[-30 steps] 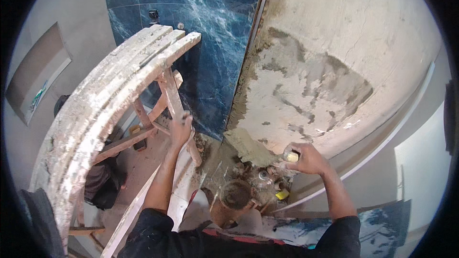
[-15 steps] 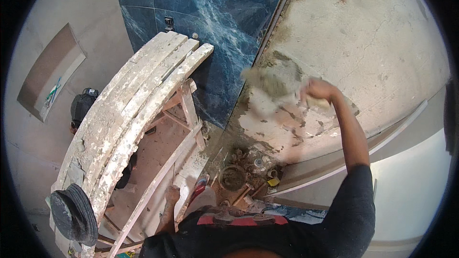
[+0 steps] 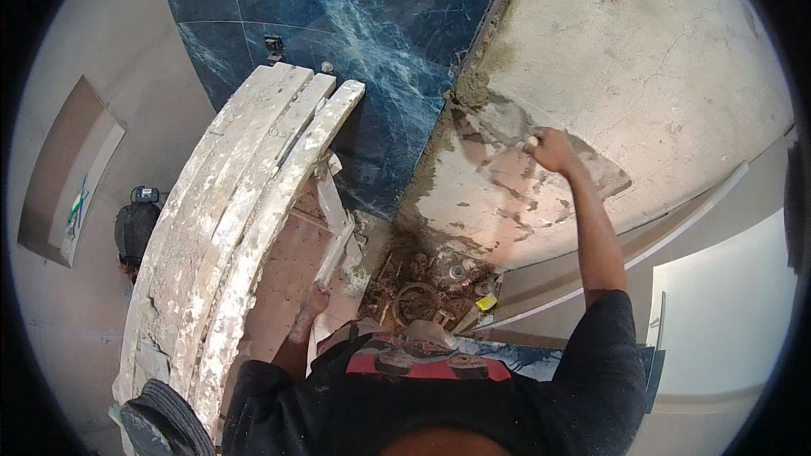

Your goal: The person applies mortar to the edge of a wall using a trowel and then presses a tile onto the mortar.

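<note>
My right hand (image 3: 553,150) is closed around the pale handle (image 3: 531,143) of a trowel, held out close to the plastered wall (image 3: 667,76). The trowel's blade is hard to tell from the grey wet mortar (image 3: 507,121) smeared there. A thick lump of mortar (image 3: 473,90) sits along the edge of the blue marbled tiles (image 3: 355,42). Down to the left, my left hand (image 3: 314,300) looks curled beside a wooden brace (image 3: 334,253) of the scaffold. Its fingers are small and partly hidden, and whether it grips the brace cannot be made out.
A plaster-splashed plank scaffold (image 3: 228,169) fills the left side, with a dark bucket hat (image 3: 165,418) at its near end. A round bucket (image 3: 416,302) and a yellow item (image 3: 486,302) stand among debris below. At far left are a dark backpack (image 3: 137,228) and a wall niche (image 3: 63,177).
The blurred grey mass in front of my right hand is gone, and mortar now lies at the tile edge. My right hand has shifted slightly left; the whole view has moved too.
</note>
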`<state>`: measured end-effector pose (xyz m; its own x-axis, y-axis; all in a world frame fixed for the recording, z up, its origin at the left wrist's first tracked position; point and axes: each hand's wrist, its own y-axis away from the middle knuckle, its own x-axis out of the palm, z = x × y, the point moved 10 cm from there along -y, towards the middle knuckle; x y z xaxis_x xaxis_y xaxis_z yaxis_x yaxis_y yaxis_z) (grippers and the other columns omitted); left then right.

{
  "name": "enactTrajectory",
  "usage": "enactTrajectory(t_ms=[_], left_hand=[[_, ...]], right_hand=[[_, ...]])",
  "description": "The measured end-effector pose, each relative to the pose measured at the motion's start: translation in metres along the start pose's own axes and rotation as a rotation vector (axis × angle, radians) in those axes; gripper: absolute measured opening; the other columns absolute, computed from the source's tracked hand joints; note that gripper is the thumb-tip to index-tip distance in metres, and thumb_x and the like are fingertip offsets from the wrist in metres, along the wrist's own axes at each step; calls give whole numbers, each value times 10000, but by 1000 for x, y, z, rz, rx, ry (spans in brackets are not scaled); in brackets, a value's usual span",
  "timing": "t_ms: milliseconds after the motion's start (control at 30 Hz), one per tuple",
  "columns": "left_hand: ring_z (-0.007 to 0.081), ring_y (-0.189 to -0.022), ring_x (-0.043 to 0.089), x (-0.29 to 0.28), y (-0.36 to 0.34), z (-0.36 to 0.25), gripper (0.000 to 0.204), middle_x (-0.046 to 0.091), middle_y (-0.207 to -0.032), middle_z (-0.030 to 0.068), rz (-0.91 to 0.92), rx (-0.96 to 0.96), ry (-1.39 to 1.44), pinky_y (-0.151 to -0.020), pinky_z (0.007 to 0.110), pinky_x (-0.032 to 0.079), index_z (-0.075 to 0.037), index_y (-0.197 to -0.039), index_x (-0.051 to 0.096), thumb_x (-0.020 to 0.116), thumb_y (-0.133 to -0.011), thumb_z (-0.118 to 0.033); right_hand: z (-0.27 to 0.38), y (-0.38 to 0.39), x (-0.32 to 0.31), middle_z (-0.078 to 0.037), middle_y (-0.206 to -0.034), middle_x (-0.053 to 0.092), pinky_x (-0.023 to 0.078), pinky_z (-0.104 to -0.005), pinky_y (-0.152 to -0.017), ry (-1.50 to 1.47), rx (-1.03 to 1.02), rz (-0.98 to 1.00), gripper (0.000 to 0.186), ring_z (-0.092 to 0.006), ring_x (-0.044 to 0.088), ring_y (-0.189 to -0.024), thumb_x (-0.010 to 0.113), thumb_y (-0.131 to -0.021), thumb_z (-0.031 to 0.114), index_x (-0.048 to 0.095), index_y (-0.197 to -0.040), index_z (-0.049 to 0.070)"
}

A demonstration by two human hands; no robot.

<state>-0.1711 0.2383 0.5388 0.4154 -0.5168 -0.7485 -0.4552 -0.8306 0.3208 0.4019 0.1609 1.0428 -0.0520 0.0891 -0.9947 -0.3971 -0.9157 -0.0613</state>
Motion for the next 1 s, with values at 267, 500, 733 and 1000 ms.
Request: enactTrajectory(t_ms=[267, 500, 733, 1000], left_hand=[[438, -955, 678, -18, -25, -57, 356, 697, -974, 266, -22, 35, -23, -840, 520, 543, 13, -1049, 682, 640, -896, -305], [450, -1014, 650, -8, -21, -63, 342, 677, -1029, 276, -54, 49, 74, -872, 505, 528, 12, -1059, 675, 638, -894, -285], [341, -980, 688, -108, -34, -114, 259, 683, -1049, 216, -323, 320, 591, -841, 406, 548, -19, -1127, 676, 672, -901, -146], [223, -980, 676, -259, 10, -215, 276, 695, -1088, 131, -509, 280, 495, -866, 345, 535, -9, -1194, 668, 678, -936, -107]], right_hand=[[6, 1, -7, -246, -1080, 708, 532, -486, -905, 50, 172, -102, 459, -431, 665, -1036, 699, -847, 372, 701, -1173, 50], [0, 23, -47, -204, -1065, 693, 550, -501, -834, 165, 179, -323, 449, -391, 690, -964, 663, -879, 375, 661, -1238, 105], [38, 57, -100, -188, -1030, 694, 542, -481, -814, 66, 9, -406, 408, -379, 690, -939, 687, -870, 332, 677, -1189, 78], [89, 101, -95, -89, -902, 685, 488, -327, -771, -688, -328, 56, 405, -177, 619, -813, 778, -807, 320, 716, -1071, 20]])
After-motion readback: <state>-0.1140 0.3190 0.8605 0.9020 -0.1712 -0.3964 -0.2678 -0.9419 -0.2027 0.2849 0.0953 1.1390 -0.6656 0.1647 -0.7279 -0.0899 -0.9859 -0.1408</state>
